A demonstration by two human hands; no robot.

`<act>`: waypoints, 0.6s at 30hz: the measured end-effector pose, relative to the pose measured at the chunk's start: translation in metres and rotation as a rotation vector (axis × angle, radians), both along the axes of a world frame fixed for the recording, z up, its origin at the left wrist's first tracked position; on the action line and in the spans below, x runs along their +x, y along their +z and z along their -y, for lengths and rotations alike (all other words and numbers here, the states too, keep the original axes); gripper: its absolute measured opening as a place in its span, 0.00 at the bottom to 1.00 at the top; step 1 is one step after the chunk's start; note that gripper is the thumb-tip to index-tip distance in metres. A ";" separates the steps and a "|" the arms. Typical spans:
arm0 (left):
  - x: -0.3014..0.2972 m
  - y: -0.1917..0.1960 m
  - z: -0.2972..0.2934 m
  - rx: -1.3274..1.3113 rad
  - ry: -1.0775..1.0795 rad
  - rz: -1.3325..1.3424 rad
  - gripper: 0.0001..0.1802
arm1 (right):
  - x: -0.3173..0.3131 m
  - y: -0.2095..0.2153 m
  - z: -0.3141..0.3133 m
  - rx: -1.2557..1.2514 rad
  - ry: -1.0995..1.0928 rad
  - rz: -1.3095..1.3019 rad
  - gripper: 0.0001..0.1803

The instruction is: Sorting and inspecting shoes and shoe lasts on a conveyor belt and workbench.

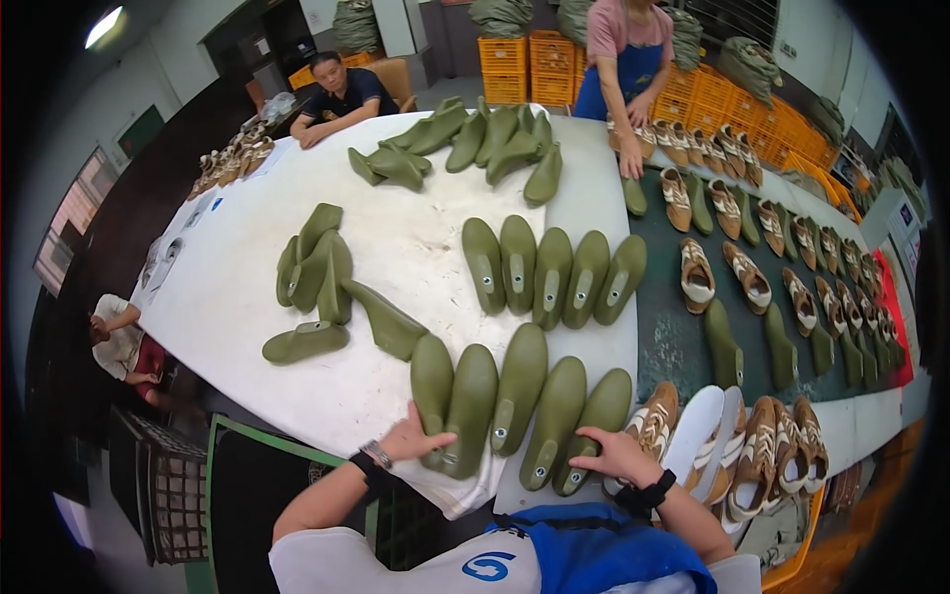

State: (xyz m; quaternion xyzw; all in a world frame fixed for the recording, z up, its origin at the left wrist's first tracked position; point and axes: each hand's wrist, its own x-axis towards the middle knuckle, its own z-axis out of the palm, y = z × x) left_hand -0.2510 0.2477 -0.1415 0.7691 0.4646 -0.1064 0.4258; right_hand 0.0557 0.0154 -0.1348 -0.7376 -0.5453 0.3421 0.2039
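Observation:
Several green shoe lasts stand side by side in a near row at the table's front edge. My left hand (414, 438) is round the heel of the leftmost last (431, 381), its thumb reaching toward the neighbouring last (472, 396). At the row's other end, my right hand (621, 456) grips the heel end of the rightmost last (606, 408), thumb and finger against it. Between the hands are a middle last (521, 381) and another beside it (556, 411). A second upright row of lasts (552, 272) stands just beyond. Some fingertips are hidden behind the lasts.
Loose lasts lie in piles at the left (322, 267) and far side (495, 139) of the white table (416, 213). A dark green belt (668, 317) to the right carries brown sneakers (696, 272) and lasts. Insoles (693, 431) lean nearby. A co-worker's hand (630, 156) touches a last.

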 end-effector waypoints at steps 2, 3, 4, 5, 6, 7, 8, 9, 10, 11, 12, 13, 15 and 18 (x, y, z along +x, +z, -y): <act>-0.008 -0.029 0.014 0.098 0.026 0.280 0.52 | -0.003 0.001 0.000 -0.014 -0.009 0.021 0.34; -0.011 -0.041 -0.005 0.103 0.029 0.283 0.52 | -0.004 -0.001 0.000 -0.009 -0.008 0.011 0.34; -0.020 -0.052 -0.032 -0.035 0.057 0.283 0.45 | -0.005 -0.001 0.000 -0.006 -0.011 0.001 0.34; -0.021 -0.058 -0.055 -0.183 0.071 0.283 0.39 | -0.004 -0.001 0.001 -0.012 -0.026 0.009 0.34; -0.010 -0.050 -0.076 -0.298 0.392 0.398 0.34 | 0.000 -0.001 0.004 -0.030 -0.038 0.006 0.34; -0.019 -0.054 -0.109 -0.090 0.495 0.335 0.41 | -0.002 0.002 0.002 -0.033 -0.030 -0.002 0.35; -0.019 -0.063 -0.134 0.035 0.644 0.315 0.46 | -0.004 0.001 -0.002 -0.027 -0.037 0.004 0.35; -0.013 -0.066 -0.157 0.143 0.641 0.416 0.49 | -0.003 -0.002 -0.002 -0.048 -0.025 -0.002 0.35; -0.040 -0.085 -0.190 0.365 0.708 0.341 0.50 | -0.011 0.000 -0.009 -0.048 0.024 -0.023 0.35; -0.017 -0.090 -0.205 0.289 0.637 0.399 0.54 | -0.005 -0.002 -0.005 -0.058 0.004 -0.010 0.35; -0.001 -0.088 -0.217 0.229 0.574 0.448 0.57 | -0.004 -0.005 -0.003 -0.073 -0.003 0.011 0.36; 0.011 -0.091 -0.227 0.307 0.646 0.315 0.60 | -0.004 -0.006 -0.001 -0.082 0.006 0.035 0.36; 0.026 -0.090 -0.240 0.402 0.701 0.048 0.67 | -0.004 -0.003 -0.003 -0.084 0.020 0.029 0.35; 0.100 -0.069 -0.234 0.469 0.546 0.057 0.61 | 0.006 -0.004 0.010 -0.144 -0.003 0.020 0.35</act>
